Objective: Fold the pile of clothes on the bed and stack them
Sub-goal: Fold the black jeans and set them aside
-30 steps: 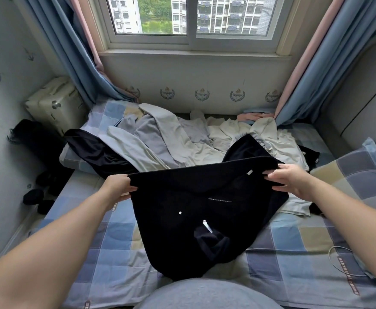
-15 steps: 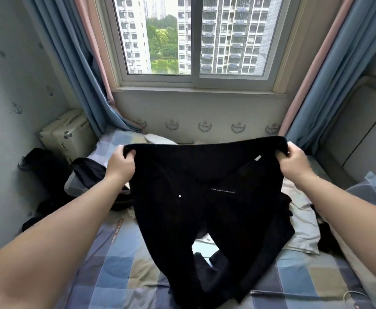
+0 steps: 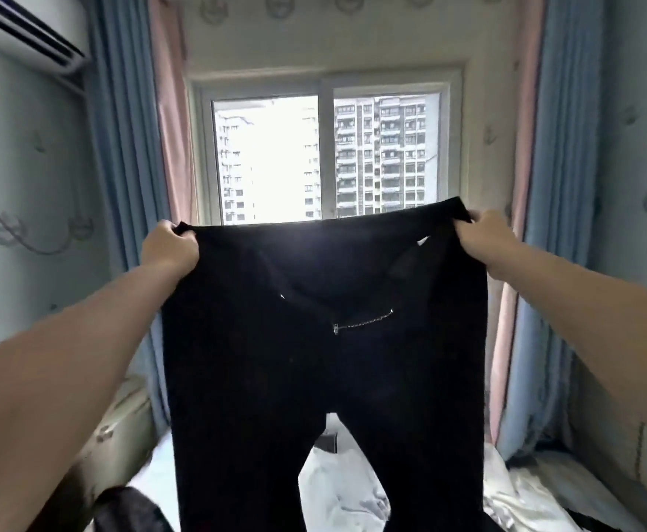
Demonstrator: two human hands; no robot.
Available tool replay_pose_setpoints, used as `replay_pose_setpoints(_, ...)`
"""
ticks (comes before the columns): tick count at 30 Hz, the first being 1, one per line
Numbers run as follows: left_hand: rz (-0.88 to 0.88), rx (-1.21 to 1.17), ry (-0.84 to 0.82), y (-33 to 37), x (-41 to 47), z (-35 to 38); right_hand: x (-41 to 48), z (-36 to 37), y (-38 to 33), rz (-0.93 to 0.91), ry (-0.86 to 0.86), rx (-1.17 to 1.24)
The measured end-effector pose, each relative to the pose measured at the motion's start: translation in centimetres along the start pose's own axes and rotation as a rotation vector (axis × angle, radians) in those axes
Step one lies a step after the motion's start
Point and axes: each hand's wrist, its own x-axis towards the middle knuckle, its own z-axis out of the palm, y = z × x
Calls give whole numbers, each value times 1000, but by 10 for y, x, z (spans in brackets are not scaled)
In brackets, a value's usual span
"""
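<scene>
A pair of black trousers [image 3: 325, 359] with a small silver zip hangs full length in front of the window, both legs dangling toward the bed. My left hand [image 3: 169, 248] grips the left end of the waistband. My right hand [image 3: 485, 236] grips the right end, and the waistband is stretched level between them. Below, between and beside the legs, part of the pile of light-coloured clothes [image 3: 337, 489] lies on the bed. A dark garment [image 3: 130, 510] shows at the lower left. The trousers hide most of the pile.
The window [image 3: 325, 155] is straight ahead, with blue and pink curtains [image 3: 130, 186] on both sides. A pale suitcase [image 3: 122, 435] stands at the left by the bed. An air conditioner [image 3: 26, 28] hangs high on the left wall.
Both hands have lifted the trousers from the bed up to window height, and they now hang straight. The view has tilted upward with them.
</scene>
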Motion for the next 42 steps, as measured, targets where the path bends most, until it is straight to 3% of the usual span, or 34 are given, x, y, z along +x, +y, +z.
replay_pose_setpoints(4,-239,32,-145,29,19,-12,15,-4,-45,97,-21,-88)
replay_pose_setpoints(7,-330,-27,-224,34,9,-7,12,5,-62,248,-99,-9)
replay_pose_setpoints(12,-506,-401,-275,27,-4,23,-4,22,-66,417,-321,230)
replay_pose_setpoints(19,-358,-669,-332,55,-53,54,-25,56,-74,403,-595,260)
replay_pose_setpoints(23,-297,-740,-448,71,-79,72,-36,74,-88,344,-716,303)
replay_pose_setpoints(28,-277,-849,-580,79,-107,88,-46,82,-96,280,-708,275)
replay_pose_setpoints(33,-127,-844,-886,66,-132,79,-52,71,-94,167,-695,234)
replay_pose_setpoints(37,4,-763,-851,65,-151,89,-65,73,-101,87,-695,197)
replay_pose_setpoints(42,-66,-796,-756,61,-152,91,-77,63,-98,99,-692,218)
